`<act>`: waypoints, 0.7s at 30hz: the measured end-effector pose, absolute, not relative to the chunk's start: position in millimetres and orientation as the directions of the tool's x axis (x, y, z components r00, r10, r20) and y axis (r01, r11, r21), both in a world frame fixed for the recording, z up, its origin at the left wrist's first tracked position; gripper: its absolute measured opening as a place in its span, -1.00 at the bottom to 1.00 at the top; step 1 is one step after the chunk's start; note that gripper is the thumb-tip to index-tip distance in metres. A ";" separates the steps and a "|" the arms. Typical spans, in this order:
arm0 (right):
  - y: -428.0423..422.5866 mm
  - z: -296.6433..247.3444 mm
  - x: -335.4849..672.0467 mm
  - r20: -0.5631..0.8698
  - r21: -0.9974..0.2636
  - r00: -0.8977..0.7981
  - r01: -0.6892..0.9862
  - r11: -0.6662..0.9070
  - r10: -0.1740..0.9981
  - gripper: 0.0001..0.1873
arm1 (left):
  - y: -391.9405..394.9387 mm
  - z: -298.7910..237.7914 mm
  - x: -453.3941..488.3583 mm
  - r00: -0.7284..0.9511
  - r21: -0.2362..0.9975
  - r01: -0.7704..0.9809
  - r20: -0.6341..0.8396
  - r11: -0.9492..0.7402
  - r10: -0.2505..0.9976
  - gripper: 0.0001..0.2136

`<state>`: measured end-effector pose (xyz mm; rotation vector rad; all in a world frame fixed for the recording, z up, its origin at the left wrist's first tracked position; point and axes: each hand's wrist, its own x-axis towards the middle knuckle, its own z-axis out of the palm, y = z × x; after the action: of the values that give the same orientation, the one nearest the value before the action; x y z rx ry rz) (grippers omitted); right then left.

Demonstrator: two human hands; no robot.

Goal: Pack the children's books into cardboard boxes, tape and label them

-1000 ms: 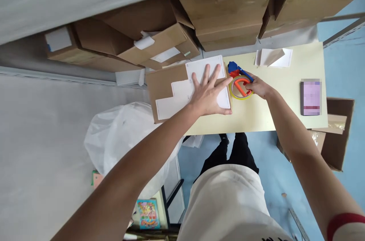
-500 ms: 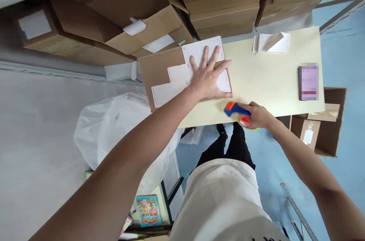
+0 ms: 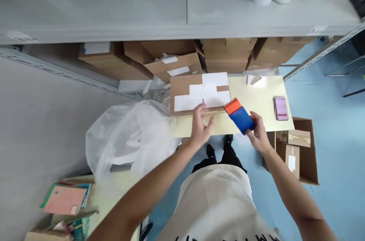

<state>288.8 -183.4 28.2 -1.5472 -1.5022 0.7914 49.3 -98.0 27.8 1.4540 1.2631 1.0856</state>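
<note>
A brown cardboard box (image 3: 185,81) with white paper labels (image 3: 211,94) on top lies on the pale yellow table. My left hand (image 3: 202,127) is just in front of the box's near edge, fingers apart and slightly blurred, holding nothing. My right hand (image 3: 258,133) grips a blue and orange tape dispenser (image 3: 241,117) by its lower end. The dispenser's orange end points up and left, close to the box's near right corner. Its tape roll is hidden from this angle.
Folded white paper (image 3: 256,81) and a purple pack (image 3: 281,108) lie on the table (image 3: 256,100). An open carton (image 3: 309,157) holding smaller boxes stands at right. Clear plastic bags (image 3: 128,134) bulge at left. Above, a grey shelf (image 3: 128,9) spans the view.
My left hand has lifted off the labels and drawn back to the box's near edge. My right hand has turned the tape dispenser so its broad blue side shows. The view has tilted upward.
</note>
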 end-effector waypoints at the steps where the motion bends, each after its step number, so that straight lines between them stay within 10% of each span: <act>1: -181.4 29.9 278.8 0.182 -0.879 0.138 0.466 0.099 0.973 -0.37 | -115.1 36.5 57.5 0.113 0.989 0.143 -0.053 0.036 0.992 -0.43; 8: -159.0 58.4 243.8 0.612 -0.575 0.049 0.713 0.402 0.789 -0.70 | -127.8 96.9 118.9 0.177 0.877 -0.369 -0.259 0.308 0.949 -0.46; 13: -133.3 79.7 280.8 0.701 -0.461 -0.157 0.644 0.611 0.696 -0.43 | -102.2 118.8 137.3 0.135 0.821 -0.440 -0.339 0.363 0.931 -0.48; 17: -103.4 93.7 322.3 0.622 -0.587 -0.116 0.585 0.560 0.774 -0.17 | -68.9 134.9 145.2 0.203 0.799 -0.471 -0.313 0.373 0.928 -0.49; 21: -51.1 97.4 340.8 0.497 -0.801 -0.096 0.330 0.499 0.862 -0.31 | -18.5 149.4 153.2 0.255 0.841 -0.424 -0.246 0.337 0.935 -0.40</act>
<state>340.8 -51.1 97.4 -1.0308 -1.6661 0.6175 153.2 -18.5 149.4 0.7293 0.8557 1.0432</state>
